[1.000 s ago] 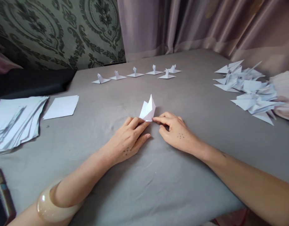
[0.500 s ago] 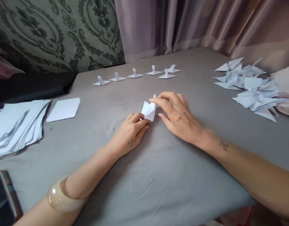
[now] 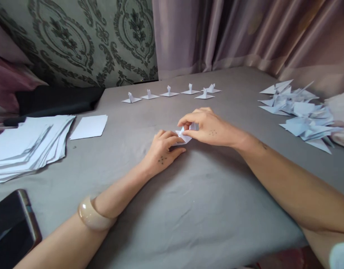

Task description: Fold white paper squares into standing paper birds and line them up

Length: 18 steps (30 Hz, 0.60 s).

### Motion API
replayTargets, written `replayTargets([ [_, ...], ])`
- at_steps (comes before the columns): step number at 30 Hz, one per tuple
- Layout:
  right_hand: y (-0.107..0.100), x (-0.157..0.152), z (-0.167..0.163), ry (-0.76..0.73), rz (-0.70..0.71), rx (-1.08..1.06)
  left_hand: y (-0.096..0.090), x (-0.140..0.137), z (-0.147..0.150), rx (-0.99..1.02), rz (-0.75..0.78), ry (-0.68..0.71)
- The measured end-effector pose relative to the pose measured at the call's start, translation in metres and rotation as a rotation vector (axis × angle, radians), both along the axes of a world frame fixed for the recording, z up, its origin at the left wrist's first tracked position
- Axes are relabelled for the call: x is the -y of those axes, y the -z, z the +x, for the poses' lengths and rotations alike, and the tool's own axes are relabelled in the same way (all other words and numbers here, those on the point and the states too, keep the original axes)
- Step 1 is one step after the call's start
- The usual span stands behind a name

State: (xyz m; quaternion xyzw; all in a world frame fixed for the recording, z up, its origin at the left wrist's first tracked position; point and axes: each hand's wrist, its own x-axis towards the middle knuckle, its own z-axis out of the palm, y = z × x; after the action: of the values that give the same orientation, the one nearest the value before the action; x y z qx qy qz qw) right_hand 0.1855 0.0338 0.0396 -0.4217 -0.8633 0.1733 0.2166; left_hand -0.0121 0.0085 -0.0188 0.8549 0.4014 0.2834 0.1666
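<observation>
A small white folded paper (image 3: 185, 137) lies on the grey cloth between my hands, partly hidden by fingers. My left hand (image 3: 164, 151) holds its left side down, fingers over the edge and thumb stretched out in front. From the right, my right hand (image 3: 209, 126) pinches a raised part of the same paper between thumb and forefinger. Beyond my hands stands a row of several small folded paper pieces (image 3: 169, 92), each with a flat pointed base and an upright middle.
Loose white paper sheets (image 3: 28, 149) are stacked at the left, beside a smaller square stack (image 3: 89, 126). A phone (image 3: 16, 220) lies at the near left. Folded paper shapes (image 3: 306, 110) form a pile at the right. Black fabric (image 3: 60, 100) sits at the back left.
My right hand has closed from loosely spread fingers into a pinch on the paper. The paper now sits lower and flatter. The view has shifted slightly left.
</observation>
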Motion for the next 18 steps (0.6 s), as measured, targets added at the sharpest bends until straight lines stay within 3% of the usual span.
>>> replayTargets([
  [6,-0.021,0.007,-0.017,0.276,-0.204,-0.288,-0.013,0.009,0.000,0.258,0.031,-0.126],
  [14,-0.020,0.013,-0.025,0.405,-0.407,-0.547,-0.018,0.018,0.002,0.551,0.030,-0.148],
  [16,-0.019,0.014,-0.025,0.421,-0.348,-0.511,-0.019,0.019,0.002,0.600,0.005,-0.157],
  [18,-0.018,0.016,-0.026,0.425,-0.121,-0.433,-0.020,0.019,0.001,0.637,-0.044,-0.184],
])
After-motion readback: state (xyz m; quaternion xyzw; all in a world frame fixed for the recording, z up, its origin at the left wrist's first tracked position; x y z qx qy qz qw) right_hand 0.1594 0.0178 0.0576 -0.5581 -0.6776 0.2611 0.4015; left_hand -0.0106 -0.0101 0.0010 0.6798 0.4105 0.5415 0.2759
